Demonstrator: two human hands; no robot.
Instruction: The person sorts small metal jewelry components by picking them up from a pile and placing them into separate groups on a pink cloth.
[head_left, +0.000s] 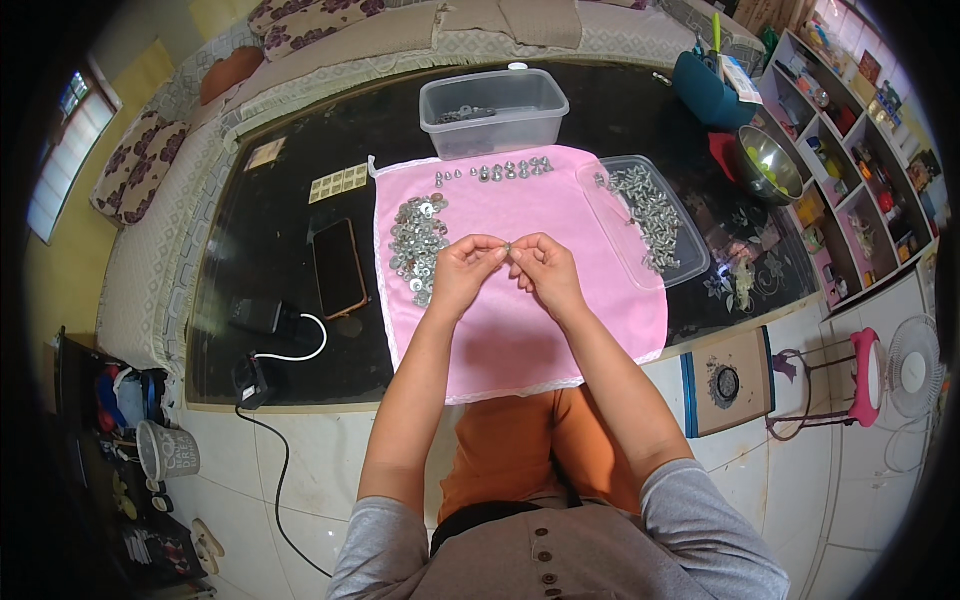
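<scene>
My left hand (472, 268) and my right hand (546, 270) meet above the middle of a pink cloth (577, 322). Between their fingertips they pinch one small metal piece (508, 248), mostly hidden by the fingers. A heap of metal washers (418, 244), a few of them rusty, lies on the cloth just left of my left hand. To the right, many screws (651, 217) are piled on a clear plastic lid (694, 251) that overlaps the cloth. Along the cloth's far side stand short rows of metal pieces (510, 171), seemingly screws fitted with washers.
Behind the cloth sits a clear plastic tub (495, 135) with dark metal parts inside. A smartphone (339, 268) and a black power adapter (259, 315) with a white cable lie left. At right are a steel bowl (784, 184), a teal holder (705, 90) and a shelf unit (847, 161).
</scene>
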